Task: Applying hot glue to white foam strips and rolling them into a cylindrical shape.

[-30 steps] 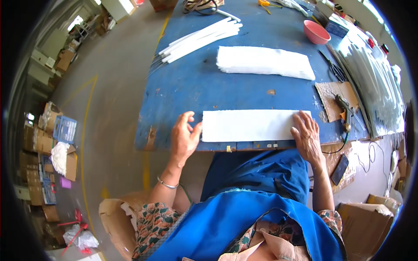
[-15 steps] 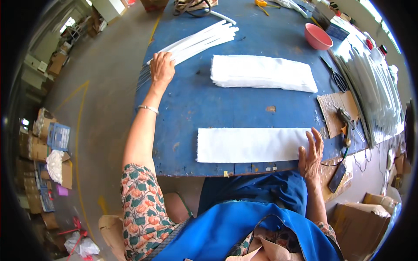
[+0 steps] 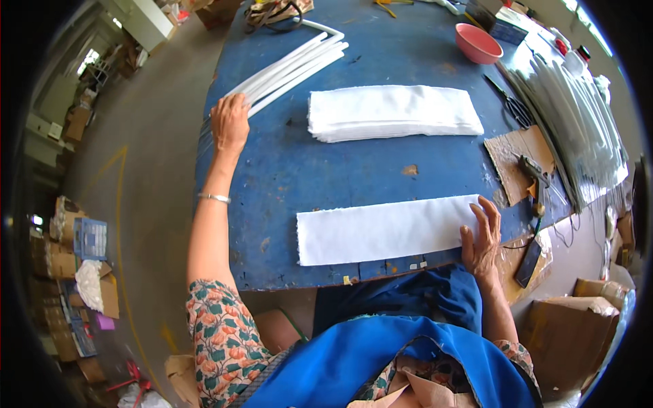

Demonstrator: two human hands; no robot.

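Your left hand lies open on the long white rods; your right hand presses flat, fingers spread, on the smooth white fabric strip.

Grey concrete floor with yellow line; stacked cardboard boxes at left; daylight from upper left.

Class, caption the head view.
Left hand on white strips, right hand pressing a white cloth sheet.
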